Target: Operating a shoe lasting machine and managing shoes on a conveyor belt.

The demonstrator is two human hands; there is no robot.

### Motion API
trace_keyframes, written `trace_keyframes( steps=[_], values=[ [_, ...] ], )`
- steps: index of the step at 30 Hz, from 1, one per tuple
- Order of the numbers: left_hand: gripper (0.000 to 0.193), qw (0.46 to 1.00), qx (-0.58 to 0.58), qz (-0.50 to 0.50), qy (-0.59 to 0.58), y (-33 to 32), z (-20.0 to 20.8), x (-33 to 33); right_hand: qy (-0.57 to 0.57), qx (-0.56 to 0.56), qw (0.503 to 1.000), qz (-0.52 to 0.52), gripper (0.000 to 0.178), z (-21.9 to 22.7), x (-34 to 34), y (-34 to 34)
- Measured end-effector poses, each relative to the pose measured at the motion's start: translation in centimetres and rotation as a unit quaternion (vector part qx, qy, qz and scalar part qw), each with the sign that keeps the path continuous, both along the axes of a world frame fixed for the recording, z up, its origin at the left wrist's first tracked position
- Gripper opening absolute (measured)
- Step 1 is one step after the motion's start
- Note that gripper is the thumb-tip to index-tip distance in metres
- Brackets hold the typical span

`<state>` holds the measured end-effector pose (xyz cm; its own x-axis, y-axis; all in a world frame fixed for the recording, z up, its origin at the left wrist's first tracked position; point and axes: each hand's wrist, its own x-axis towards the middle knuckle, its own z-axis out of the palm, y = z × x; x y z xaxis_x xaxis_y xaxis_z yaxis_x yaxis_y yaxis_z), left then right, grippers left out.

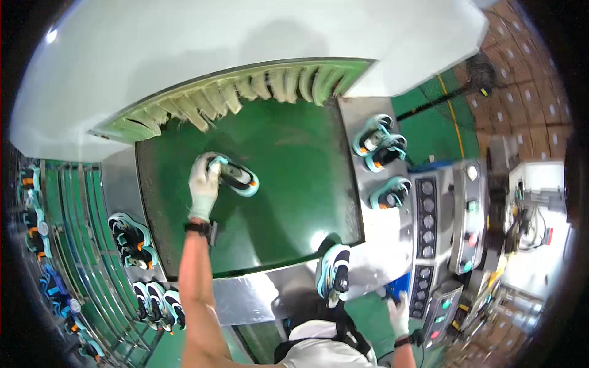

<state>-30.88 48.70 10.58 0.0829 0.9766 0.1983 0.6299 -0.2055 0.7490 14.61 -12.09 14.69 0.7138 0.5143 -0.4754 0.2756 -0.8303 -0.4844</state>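
Note:
My left hand (203,186), in a pale glove, grips one end of a black and mint sneaker (236,176) with an orange patch. The sneaker is over the green conveyor belt (294,202), left of its middle; whether it touches the belt I cannot tell. Low at the right, my gloved right hand (399,314) is apart from the shoes, beside a blue object (399,286) and the control panel (423,288). Its fingers look stretched out, with nothing visible in them. Another sneaker (334,273) rests on the metal ledge in front of my body.
A white machine housing (184,43) with a curtain of fabric strips (233,92) spans the belt's far end. Several sneakers (375,142) lie along the right metal edge, more (130,240) at the left. Metal racks (80,214) hold shoes on the far left. Brown boxes (521,80) are stacked behind.

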Motion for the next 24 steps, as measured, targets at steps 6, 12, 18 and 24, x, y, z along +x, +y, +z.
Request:
trace_keyframes(
  steps=[6, 12, 18, 24],
  values=[
    [0.026, 0.942, -0.247, -0.131, -0.186, -14.1, 8.0, 13.1, 0.228, 0.176, 0.957, -0.034, 0.071, 10.0, -5.2, 13.0],
    [0.030, 0.875, 0.025, -0.476, -0.082, -28.3, 18.6, 30.9, 0.065, 0.206, 0.968, 0.125, 0.082, 19.4, -3.7, 13.2],
    [0.044, 0.652, 0.103, -0.740, -0.129, -44.6, 27.1, 47.9, 0.045, 0.437, 0.886, -0.148, 0.061, 19.6, 3.3, -1.0],
    [0.048, 0.586, 0.046, -0.780, -0.212, -60.0, 32.7, 60.8, 0.158, 0.644, 0.634, -0.397, 0.053, 23.1, 4.6, -18.7]
  ],
)
